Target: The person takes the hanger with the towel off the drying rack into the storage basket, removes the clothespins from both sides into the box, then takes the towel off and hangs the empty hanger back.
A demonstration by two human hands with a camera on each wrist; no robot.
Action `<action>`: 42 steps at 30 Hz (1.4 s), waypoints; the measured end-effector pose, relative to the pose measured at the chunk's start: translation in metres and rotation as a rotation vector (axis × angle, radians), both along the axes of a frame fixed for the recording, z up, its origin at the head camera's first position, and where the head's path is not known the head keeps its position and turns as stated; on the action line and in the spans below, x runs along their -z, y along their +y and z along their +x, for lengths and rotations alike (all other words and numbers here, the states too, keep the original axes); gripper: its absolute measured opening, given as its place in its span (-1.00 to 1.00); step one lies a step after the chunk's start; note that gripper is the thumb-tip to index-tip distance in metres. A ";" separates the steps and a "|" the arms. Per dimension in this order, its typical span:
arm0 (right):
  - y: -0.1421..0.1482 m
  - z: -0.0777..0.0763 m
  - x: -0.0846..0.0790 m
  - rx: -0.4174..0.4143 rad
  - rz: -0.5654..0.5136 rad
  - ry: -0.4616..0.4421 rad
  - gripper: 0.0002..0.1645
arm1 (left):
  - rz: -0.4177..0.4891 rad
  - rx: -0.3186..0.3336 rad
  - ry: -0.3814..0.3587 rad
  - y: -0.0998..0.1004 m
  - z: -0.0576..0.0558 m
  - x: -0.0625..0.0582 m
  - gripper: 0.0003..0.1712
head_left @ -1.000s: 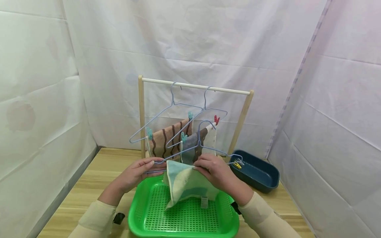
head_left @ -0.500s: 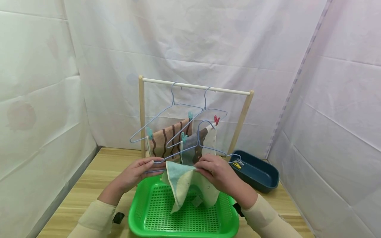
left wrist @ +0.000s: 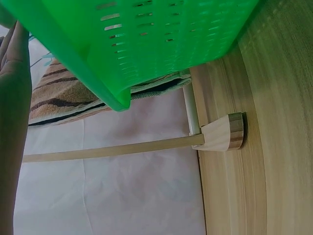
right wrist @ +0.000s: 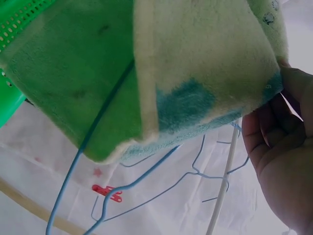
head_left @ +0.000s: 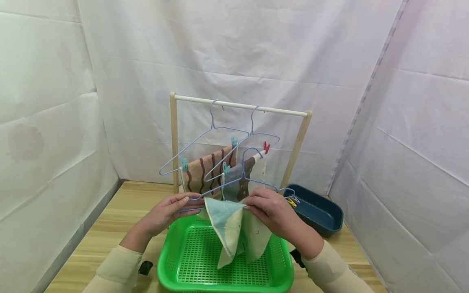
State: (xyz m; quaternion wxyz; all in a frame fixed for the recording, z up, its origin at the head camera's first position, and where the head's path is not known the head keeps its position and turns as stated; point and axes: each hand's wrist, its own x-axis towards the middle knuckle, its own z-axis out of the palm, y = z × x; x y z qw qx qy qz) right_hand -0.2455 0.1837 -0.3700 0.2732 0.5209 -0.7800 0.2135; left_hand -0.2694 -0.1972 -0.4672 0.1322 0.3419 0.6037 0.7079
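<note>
My left hand grips the left end of a blue wire hanger, thumb on top and fingers underneath. Draped over the hanger's lower bar is a cream and light-blue towel, its loose corners hanging into the green basket. With thumb and fingers, my right hand pinches the towel's upper edge near the middle of the hanger. In the right wrist view the towel hangs folded beside that hand. The left wrist view shows only a strip of the left hand.
Behind, a wooden rack with a white rod bears two hangers. A brown striped towel and a grey one hang there by clothespins. At right, a dark blue bin contains yellow and grey clothespins.
My right hand has moved slightly right, drawing the towel's edge along the hanger. The towel's hanging corner has swung right and down, and its white tag has gone out of sight.
</note>
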 end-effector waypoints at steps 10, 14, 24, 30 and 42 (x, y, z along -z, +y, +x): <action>0.009 -0.001 -0.007 -0.002 -0.058 -0.015 -0.88 | -0.016 -0.017 0.000 -0.001 -0.003 0.002 -0.46; 0.012 -0.001 -0.008 -0.006 -0.079 -0.006 -0.85 | -0.010 -0.011 -0.001 -0.002 -0.004 0.003 -0.46; 0.019 0.000 -0.012 -0.013 -0.113 -0.011 -0.70 | -0.005 -0.014 0.000 -0.001 -0.005 0.004 -0.46; 0.021 0.001 -0.016 -0.021 -0.135 -0.015 -0.70 | -0.006 -0.008 0.005 -0.002 -0.007 0.005 -0.46; 0.025 0.000 -0.024 -0.020 -0.192 -0.012 -0.70 | -0.010 -0.015 0.010 -0.003 -0.008 0.006 -0.46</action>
